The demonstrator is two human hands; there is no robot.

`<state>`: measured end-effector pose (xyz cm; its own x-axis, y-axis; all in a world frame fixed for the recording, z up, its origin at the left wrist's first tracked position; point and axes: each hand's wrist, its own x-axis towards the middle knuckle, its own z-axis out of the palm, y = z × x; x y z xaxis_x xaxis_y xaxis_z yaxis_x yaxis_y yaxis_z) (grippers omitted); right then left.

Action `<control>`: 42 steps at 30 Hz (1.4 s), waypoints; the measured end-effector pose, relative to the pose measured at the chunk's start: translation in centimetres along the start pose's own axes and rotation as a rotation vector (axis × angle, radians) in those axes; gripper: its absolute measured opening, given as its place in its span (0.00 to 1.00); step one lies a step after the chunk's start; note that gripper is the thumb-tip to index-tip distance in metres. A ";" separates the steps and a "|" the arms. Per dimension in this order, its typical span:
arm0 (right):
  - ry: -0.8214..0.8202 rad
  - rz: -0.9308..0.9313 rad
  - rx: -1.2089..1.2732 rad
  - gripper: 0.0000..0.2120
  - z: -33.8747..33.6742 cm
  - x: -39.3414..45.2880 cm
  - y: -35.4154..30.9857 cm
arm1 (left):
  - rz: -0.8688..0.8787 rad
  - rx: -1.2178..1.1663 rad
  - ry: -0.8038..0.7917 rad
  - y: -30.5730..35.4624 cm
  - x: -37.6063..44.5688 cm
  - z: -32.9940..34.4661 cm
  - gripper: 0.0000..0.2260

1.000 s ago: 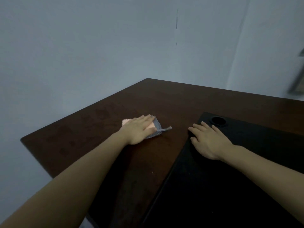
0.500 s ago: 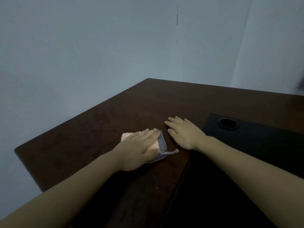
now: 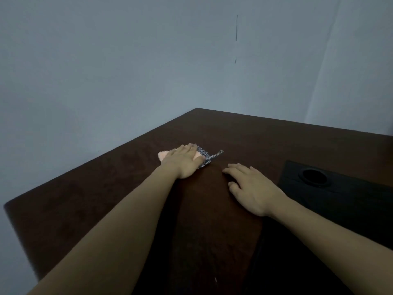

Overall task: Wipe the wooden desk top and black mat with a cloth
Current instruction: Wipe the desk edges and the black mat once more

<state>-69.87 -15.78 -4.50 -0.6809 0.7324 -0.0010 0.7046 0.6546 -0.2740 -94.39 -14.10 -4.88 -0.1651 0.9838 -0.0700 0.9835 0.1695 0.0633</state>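
Observation:
A small folded cloth (image 3: 207,157), pink with a dark speckled edge, lies on the dark wooden desk top (image 3: 85,199). My left hand (image 3: 182,161) presses flat on the cloth with straight fingers and covers most of it. Just to its right, my right hand (image 3: 251,188) rests palm down on the bare wood, fingers spread. The black mat (image 3: 350,201) lies on the right part of the desk, to the right of my right hand, and my right forearm crosses its near edge.
A round black ring (image 3: 314,177) sits on the mat's far left corner. Grey walls (image 3: 106,71) meet the desk on its far sides. The desk's left corner (image 3: 6,206) and near left edge drop off to the floor.
My left hand has slid the cloth away from me across the wood, after pulling it nearer before. My right hand came off the mat onto the bare wood.

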 end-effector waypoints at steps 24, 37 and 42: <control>-0.018 0.021 -0.015 0.24 -0.1 0.0 -0.1 | -0.124 0.017 0.014 -5.8 7.0 -1.2 0.32; -0.052 0.024 -0.059 0.25 0.0 0.4 -0.1 | 0.258 -0.011 -0.071 -5.9 2.8 -1.3 0.30; -0.072 0.023 -0.074 0.25 0.1 0.4 0.2 | -0.020 -0.007 0.009 -9.5 11.0 -1.3 0.32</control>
<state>-70.03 -15.43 -4.65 -0.6751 0.7338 -0.0759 0.7312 0.6519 -0.2010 -105.64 -4.82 -4.95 -0.1856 0.9806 -0.0624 0.9794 0.1898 0.0691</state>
